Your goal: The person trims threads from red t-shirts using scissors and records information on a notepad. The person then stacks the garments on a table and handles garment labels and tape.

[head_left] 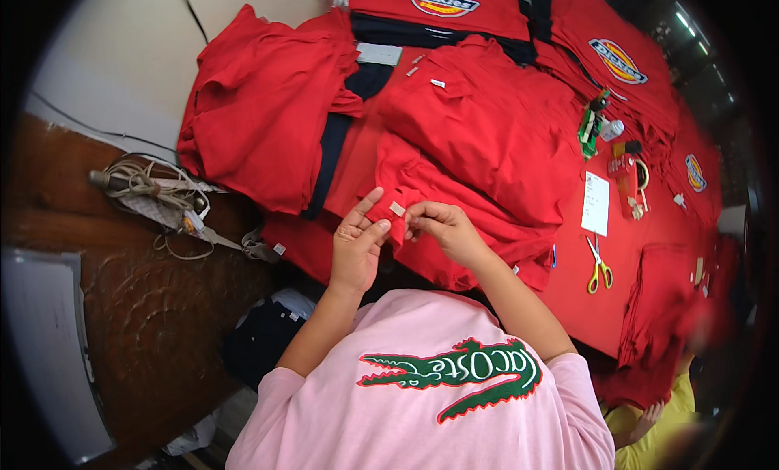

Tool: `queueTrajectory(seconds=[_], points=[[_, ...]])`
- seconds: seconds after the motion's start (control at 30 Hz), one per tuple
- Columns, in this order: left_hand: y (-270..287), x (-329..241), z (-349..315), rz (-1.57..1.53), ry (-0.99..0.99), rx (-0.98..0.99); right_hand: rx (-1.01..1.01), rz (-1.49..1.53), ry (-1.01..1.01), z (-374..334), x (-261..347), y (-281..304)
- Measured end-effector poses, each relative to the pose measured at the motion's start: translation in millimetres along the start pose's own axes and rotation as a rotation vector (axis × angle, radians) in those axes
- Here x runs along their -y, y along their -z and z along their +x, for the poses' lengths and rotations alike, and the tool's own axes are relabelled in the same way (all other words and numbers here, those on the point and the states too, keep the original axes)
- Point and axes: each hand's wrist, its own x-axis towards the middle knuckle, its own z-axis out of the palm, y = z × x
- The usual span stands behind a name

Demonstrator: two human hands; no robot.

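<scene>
Both my hands pinching a little tag on a red shirt

My left hand [357,247] has thumb and fingers closed on the edge of the red cotton t-shirt [471,145], right at the small white fabric label [397,208]; my right hand [442,226] pinches the same fold just beside it. Yellow-handled scissors [598,267] lie well off to the right of my right hand, a coiled grey cord [154,190] off to the left of my left
</scene>
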Motion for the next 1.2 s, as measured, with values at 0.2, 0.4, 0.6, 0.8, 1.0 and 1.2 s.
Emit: queueTrajectory(seconds=[0.2, 0.4, 0.6, 0.8, 1.0, 1.2], points=[[58.3, 15.1, 23.5, -0.036, -0.019, 0.065, -0.664, -0.098, 0.113, -84.2, -18.8, 86.8], [69.5, 8.1, 20.6, 0.397, 0.055, -0.016, -0.991, -0.576, -0.017, -207.6, -69.3, 117.7], [98.7, 13.3, 40.2, 1.037, -0.078, -0.001, -0.72, -1.494, 0.039, -194.1, -81.1, 51.5], [185.9, -39.7, 50.4, 1.435, -0.313, -0.269, -1.082, -1.064, -0.096, -269.3, -84.3, 87.7], [195.3, -25.2, 31.7, 1.087, 0.396, -0.405, -0.855, -0.716, -0.547, -306.8, -93.1, 85.9], [63.1, -108.9, 153.5, 0.513, 0.252, 0.215, -0.787, -0.159, -0.018, -243.2, 71.5, 147.0]])
